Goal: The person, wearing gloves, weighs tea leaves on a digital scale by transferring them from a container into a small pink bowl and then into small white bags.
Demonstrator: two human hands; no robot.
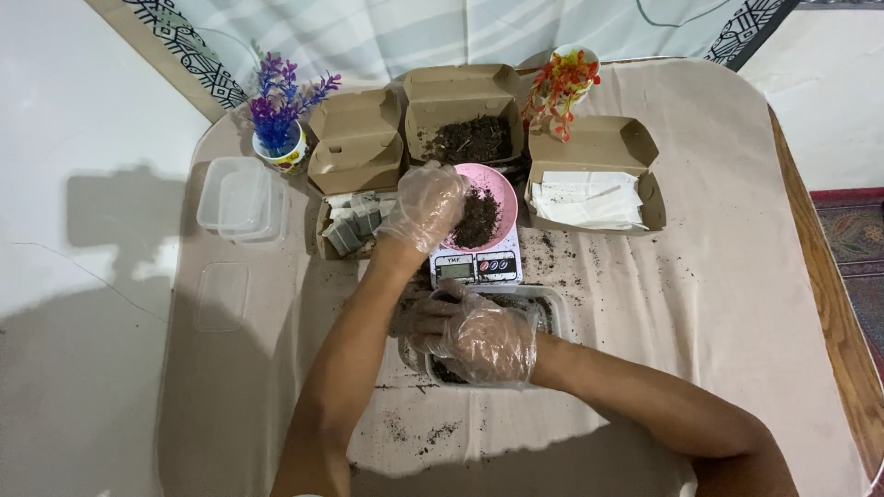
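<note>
Nearest: right hand (481, 339), gloved, curled into the clear tub (552, 304) of dark soil, apparently closed on a pinch. Next: digital scale (477, 265) carrying the pink bowl (502, 189), part-filled; left hand (425, 204), gloved, fingers loosely cupped at the bowl's left rim, gripping nothing visible. Step judged: weighing out soil; next calls for a short lift forward. Beyond: open cardboard box (465, 129) of soil, flanking boxes close; free table (737, 276) lies right

Gloved left hand (425, 204) touches pink bowl (486, 204); right hand (481, 339) over clear tub (556, 304).
</note>
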